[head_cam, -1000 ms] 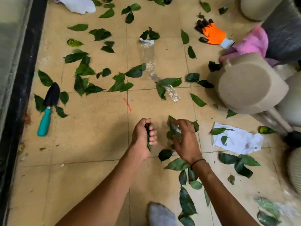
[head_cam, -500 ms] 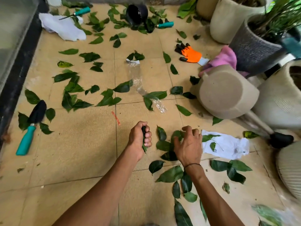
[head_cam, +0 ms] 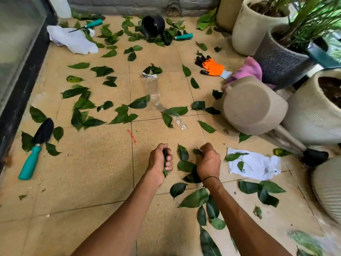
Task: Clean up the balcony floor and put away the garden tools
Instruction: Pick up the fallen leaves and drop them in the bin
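**Both hands gathering leaves on a littered balcony floor**

The left hand [head_cam: 160,160] is curled into a fist around a small bundle of dark green leaves [head_cam: 164,169], whose tips stick out below the fingers. Just beside it, the right hand [head_cam: 209,161] has its fingers bent down onto the tan tiled floor [head_cam: 92,172], pinching a green leaf [head_cam: 197,151] at the fingertips. A thin black band sits on the right wrist.

More loose green leaves [head_cam: 194,198] lie between and below the two forearms, and many others are scattered across the tiles up to the grey wall.

The garden tools lie well apart from the hands. A hand trowel with a teal handle and black blade [head_cam: 35,150] rests at the left near the dark door frame. A narrow teal-handled tool [head_cam: 86,26] lies on a crumpled white plastic sheet [head_cam: 73,40] at the far left, and another teal-handled tool [head_cam: 182,36] lies beside an overturned small black plastic pot [head_cam: 153,25] at the far end.

An orange glove with black fingertips [head_cam: 211,67] lies near a pink cloth [head_cam: 249,70]. A beige watering can [head_cam: 252,106] lies on its side at the right, its spout ending in a black head. A crumpled white paper wrapper [head_cam: 258,165] with leaves on it lies just right of the right hand. A strip of clear plastic film [head_cam: 156,97] lies mid-floor. Large planters [head_cam: 254,28] stand along the right edge
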